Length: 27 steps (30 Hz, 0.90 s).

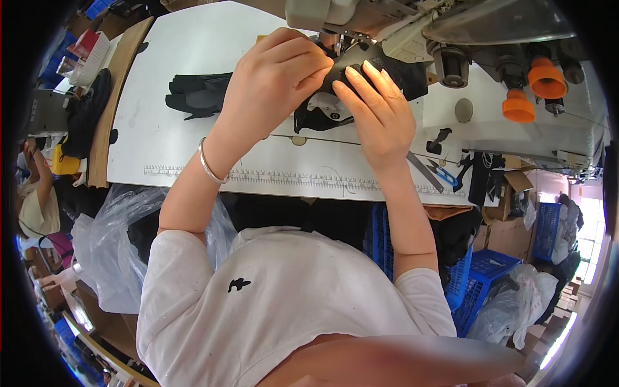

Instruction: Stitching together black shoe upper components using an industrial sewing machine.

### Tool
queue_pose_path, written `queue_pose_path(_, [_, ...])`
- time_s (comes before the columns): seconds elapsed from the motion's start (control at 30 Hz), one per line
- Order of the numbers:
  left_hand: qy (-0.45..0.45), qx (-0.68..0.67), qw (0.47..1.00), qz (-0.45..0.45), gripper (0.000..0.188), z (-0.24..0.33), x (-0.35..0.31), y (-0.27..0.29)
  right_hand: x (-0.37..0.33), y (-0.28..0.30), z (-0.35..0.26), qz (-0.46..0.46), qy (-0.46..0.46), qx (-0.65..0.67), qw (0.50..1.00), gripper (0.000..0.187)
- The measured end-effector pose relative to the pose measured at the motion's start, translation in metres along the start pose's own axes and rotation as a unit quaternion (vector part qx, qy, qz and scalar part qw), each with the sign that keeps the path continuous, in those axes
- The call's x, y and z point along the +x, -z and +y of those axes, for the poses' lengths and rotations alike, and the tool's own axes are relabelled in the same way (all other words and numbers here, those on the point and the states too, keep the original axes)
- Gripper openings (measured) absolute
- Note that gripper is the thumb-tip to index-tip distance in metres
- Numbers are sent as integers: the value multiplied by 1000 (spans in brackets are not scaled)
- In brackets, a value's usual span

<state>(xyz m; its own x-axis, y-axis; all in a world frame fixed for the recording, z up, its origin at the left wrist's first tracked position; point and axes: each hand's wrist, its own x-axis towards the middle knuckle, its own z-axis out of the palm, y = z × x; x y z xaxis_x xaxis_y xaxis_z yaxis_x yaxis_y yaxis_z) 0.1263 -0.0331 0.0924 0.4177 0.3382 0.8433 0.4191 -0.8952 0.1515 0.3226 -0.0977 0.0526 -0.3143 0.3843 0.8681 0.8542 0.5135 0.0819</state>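
Under the lit head of a sewing machine [351, 19] lies a black sewn piece [412, 74], perhaps a shoe upper; a grey-white inside shows at its near edge. My left hand [280, 71], with a bangle at the wrist, pinches the piece's left edge close to the needle area. Its fingertips are partly hidden from view. My right hand [380, 116] rests on the piece with fingers stretched out flat. Left of my left forearm is a stack of black cut pieces [198, 95] on the white table [145, 122].
Blue-handled thread snips [443, 173] and a dark metal strip [424, 171] lie at the right front, near a ruler scale [290, 177] along the table edge. Orange-tipped machine parts [518, 106] hang at right. A black shoe [95, 116] stands at left; blue crates [483, 271] sit below right.
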Motion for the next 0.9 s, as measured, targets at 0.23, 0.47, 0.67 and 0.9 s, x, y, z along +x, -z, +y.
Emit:
queue_pose_path(0.23, [20, -6, 1000, 8, 9, 5, 1, -3, 2, 4, 11, -18, 0, 29, 999, 27])
queue_pose_path(0.47, [41, -1, 999, 29, 8, 10, -3, -9, 7, 9, 17, -40, -11, 50, 998, 28])
queue_pose_path(0.67, [56, 3, 997, 48, 7, 17, -5, -18, 13, 15, 30, -61, -4, 72, 996, 29])
queue_pose_path(0.9, [58, 87, 992, 73, 11, 37, -7, -30, 19, 19, 56, -119, -41, 122, 985, 30])
